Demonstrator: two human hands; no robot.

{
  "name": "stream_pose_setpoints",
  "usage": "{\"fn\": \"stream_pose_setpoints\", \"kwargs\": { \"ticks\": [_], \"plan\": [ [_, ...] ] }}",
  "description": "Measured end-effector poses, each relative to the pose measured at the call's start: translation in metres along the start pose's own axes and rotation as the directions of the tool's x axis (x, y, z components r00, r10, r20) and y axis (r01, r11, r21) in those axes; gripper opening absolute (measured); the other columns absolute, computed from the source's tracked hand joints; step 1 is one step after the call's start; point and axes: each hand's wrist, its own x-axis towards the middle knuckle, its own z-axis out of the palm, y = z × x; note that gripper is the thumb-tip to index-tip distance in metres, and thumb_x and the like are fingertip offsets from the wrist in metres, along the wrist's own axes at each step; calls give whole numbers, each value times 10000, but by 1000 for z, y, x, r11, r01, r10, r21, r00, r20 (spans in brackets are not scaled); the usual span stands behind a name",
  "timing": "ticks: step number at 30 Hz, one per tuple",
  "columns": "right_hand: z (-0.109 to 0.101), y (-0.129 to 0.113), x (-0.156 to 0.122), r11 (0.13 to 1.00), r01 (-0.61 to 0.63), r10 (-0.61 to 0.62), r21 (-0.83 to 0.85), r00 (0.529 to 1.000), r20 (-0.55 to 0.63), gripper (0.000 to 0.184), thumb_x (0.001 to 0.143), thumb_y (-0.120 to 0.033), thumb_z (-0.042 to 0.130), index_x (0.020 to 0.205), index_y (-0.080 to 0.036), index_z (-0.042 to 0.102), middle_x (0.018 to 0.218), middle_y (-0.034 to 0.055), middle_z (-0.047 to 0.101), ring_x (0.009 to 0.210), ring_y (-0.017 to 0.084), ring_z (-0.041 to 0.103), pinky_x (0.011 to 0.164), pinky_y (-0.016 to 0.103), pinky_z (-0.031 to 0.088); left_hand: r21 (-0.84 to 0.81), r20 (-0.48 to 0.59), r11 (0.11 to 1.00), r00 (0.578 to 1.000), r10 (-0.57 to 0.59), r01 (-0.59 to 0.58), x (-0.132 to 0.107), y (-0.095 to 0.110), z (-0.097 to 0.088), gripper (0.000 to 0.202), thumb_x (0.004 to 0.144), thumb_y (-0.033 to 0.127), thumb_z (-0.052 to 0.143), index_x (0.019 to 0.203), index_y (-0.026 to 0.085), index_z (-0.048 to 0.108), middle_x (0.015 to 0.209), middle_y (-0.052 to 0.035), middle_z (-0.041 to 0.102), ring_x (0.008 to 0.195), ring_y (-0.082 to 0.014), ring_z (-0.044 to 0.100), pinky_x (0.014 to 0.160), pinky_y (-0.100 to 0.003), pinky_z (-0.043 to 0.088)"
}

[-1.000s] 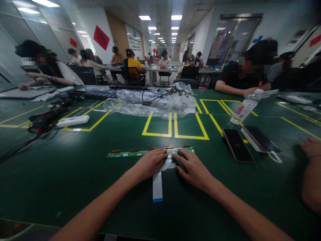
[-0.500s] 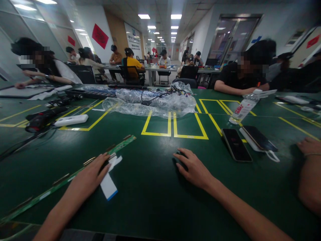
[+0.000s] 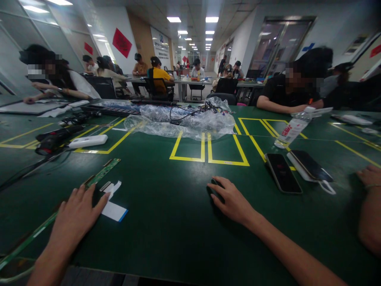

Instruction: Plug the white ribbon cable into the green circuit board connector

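My left hand (image 3: 77,212) lies palm down with fingers spread, over a long narrow green circuit board (image 3: 104,171). The hand hides the middle of the board; a further length (image 3: 32,238) runs to the lower left. By my left thumb is a white flat ribbon cable (image 3: 114,211) with a blue end, and the thumb seems to touch it. A white tab and a small connector (image 3: 105,186) show just beyond. Resting on the green table, my right hand (image 3: 230,198) has its fingers apart and holds nothing.
Clear plastic wrap (image 3: 190,123) with black cables lies ahead, near yellow tape outlines. To the right are a phone (image 3: 283,173), another phone on a white block (image 3: 311,165), and a tilted bottle (image 3: 293,129). A black handheld device (image 3: 56,139) lies left. Other people sit around.
My left hand has slid left, with the circuit board and ribbon cable shifting left too. The ribbon cable has turned. My right hand stays in place on the table.
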Motion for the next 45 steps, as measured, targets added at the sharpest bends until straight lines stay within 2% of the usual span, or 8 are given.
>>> {"fn": "stream_pose_setpoints", "kwargs": {
  "ticks": [3,7,9,12,15,19,40,45],
  "plan": [
    [-2,1,-1,1000,8,-8,4,1000,-9,426,950,-302,521,1366,-222,568,1473,143,481,1375,312,417,1088,554,393,1,61,997,995,78,-79,2,26,-12,686,927,582,343,1336,70,547,1421,-209,542,1392,-405,402,1064,-613,406],
    [-2,1,-1,1000,9,-9,-6,1000,-12,424,947,-300,522,1361,-222,572,1469,143,486,1374,309,418,1090,551,389,-146,133,945,941,312,-293,3,90,-30,644,954,530,335,1341,72,570,1432,-211,531,1336,-357,491,1084,-557,418],
    [-1,1,-1,1000,6,-6,-10,1000,-15,425,950,-304,517,1362,-218,571,1468,142,485,1375,303,417,1097,543,383,-214,101,878,885,455,-427,0,131,-37,563,968,496,363,1358,148,571,1444,-162,535,1333,-336,502,1079,-555,430],
    [1,1,0,1000,5,-6,-21,1000,-20,436,951,-306,513,1374,-212,561,1460,144,494,1367,301,427,1102,537,379,-287,15,715,743,669,-638,-5,191,-43,489,969,422,454,1386,183,542,1467,-144,515,1364,-311,473,1095,-521,430],
    [3,0,1,999,8,-9,-43,1000,-29,457,949,-308,514,1395,-210,543,1449,152,507,1354,307,443,1098,544,381,-322,-84,569,621,779,-757,-8,242,-44,443,968,348,504,1380,189,533,1470,-152,508,1369,-302,468,1093,-508,435],
    [5,0,0,996,-4,2,-84,1000,-24,463,949,-312,506,1392,-183,549,1454,176,503,1360,327,441,1102,555,375,-385,-181,454,548,817,-804,-4,281,-44,415,962,343,526,1349,197,545,1451,-161,525,1352,-301,488,1091,-512,433],
    [9,2,1,985,-2,-4,-171,999,-36,431,951,-268,510,1361,-151,575,1416,167,548,1318,314,496,1102,521,407,-412,-136,487,580,803,-770,-3,281,-43,416,995,383,440,1354,206,552,1447,-131,538,1350,-293,487,1085,-510,436],
    [6,2,1,986,-18,15,-164,1000,-23,424,949,-272,528,1347,-138,592,1421,172,545,1321,317,493,1106,513,405,-384,-6,594,645,764,-707,-5,263,-52,527,994,483,389,1432,207,484,1514,-144,456,1392,-313,433,1097,-528,415]
  ]
}}
